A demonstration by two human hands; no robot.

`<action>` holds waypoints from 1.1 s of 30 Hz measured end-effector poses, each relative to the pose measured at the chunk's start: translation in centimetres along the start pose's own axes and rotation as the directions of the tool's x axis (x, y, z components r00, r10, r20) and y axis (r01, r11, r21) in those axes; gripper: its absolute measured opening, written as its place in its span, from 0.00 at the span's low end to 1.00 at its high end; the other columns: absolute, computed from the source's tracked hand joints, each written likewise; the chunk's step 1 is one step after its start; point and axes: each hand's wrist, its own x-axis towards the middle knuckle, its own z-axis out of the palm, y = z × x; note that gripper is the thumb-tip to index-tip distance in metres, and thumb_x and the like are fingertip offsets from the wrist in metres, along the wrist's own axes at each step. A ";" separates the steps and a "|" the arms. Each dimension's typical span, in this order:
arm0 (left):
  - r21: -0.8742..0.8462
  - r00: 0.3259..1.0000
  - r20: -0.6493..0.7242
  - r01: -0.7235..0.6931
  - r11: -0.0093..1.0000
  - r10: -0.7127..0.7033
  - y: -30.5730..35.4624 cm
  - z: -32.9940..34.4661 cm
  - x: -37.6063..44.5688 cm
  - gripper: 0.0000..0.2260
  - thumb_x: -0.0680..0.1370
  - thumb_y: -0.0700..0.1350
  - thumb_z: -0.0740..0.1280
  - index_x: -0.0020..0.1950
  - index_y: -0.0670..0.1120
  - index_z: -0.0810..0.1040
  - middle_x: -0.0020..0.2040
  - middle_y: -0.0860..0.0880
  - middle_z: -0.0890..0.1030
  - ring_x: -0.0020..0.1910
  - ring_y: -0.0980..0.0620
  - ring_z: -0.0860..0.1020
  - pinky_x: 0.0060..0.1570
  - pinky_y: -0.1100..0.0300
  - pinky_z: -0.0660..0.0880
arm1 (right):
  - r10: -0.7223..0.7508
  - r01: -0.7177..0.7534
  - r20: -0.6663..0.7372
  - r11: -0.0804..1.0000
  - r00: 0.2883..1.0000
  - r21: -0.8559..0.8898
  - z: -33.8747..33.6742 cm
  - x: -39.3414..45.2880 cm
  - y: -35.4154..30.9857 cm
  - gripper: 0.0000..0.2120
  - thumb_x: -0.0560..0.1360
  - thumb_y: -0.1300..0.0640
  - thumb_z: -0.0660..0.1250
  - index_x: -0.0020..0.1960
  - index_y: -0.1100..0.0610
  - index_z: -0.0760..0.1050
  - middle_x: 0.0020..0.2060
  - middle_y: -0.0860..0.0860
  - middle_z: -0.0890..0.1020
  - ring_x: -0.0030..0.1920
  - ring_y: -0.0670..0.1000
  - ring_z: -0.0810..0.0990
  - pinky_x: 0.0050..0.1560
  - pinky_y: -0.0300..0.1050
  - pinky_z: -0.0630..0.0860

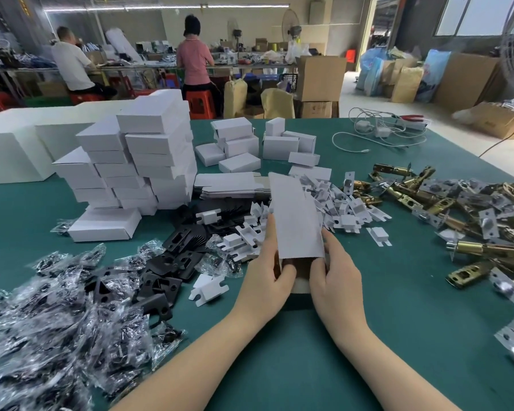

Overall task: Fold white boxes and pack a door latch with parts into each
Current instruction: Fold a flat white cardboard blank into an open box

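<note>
A half-formed white box (pixel 296 215) stands on end above the green table (pixel 398 307), its near end open and brown inside. My left hand (pixel 264 277) grips its left side, thumb at the opening. My right hand (pixel 336 274) grips its right side. Brass door latches (pixel 469 247) lie heaped at the right. Black strike plates (pixel 172 262) and clear bags of screws (pixel 57 321) fill the left. Small white card inserts (pixel 344 209) are piled behind the box. A stack of flat box blanks (pixel 229 185) lies further back.
Closed white boxes (pixel 137 164) are stacked high at the left, with smaller ones (pixel 261 143) at the back. White cables and chargers (pixel 380 132) lie at the far right. Two people sit at a bench beyond, among brown cartons (pixel 321 78).
</note>
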 end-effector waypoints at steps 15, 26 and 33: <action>0.147 0.990 0.123 0.053 0.988 -0.072 -0.8 0.5 0.5 0.40 0.69 0.69 0.63 0.78 0.62 0.51 0.64 0.58 0.70 0.58 0.57 0.72 0.59 0.62 0.70 | 0.128 -0.083 -0.093 0.921 0.987 0.380 -1.0 0.3 0.0 0.20 0.79 0.64 0.58 0.66 0.48 0.76 0.48 0.28 0.81 0.37 0.32 0.77 0.35 0.24 0.70; -0.577 0.944 -0.130 0.177 0.797 -0.304 -1.4 -1.8 1.8 0.12 0.81 0.42 0.64 0.62 0.56 0.72 0.46 0.50 0.85 0.49 0.53 0.83 0.51 0.57 0.77 | -0.018 -0.191 0.429 0.877 0.903 0.440 -1.4 1.1 0.2 0.22 0.78 0.64 0.62 0.70 0.49 0.73 0.58 0.42 0.83 0.59 0.43 0.80 0.59 0.40 0.77; -0.695 0.920 -0.031 0.261 0.670 -0.391 -1.3 -2.1 2.0 0.24 0.79 0.40 0.67 0.74 0.51 0.65 0.50 0.51 0.86 0.47 0.54 0.84 0.35 0.63 0.78 | 0.035 -0.318 0.516 0.822 0.856 0.472 -2.0 1.8 -0.3 0.22 0.68 0.52 0.59 0.55 0.65 0.75 0.45 0.60 0.78 0.48 0.54 0.75 0.51 0.50 0.70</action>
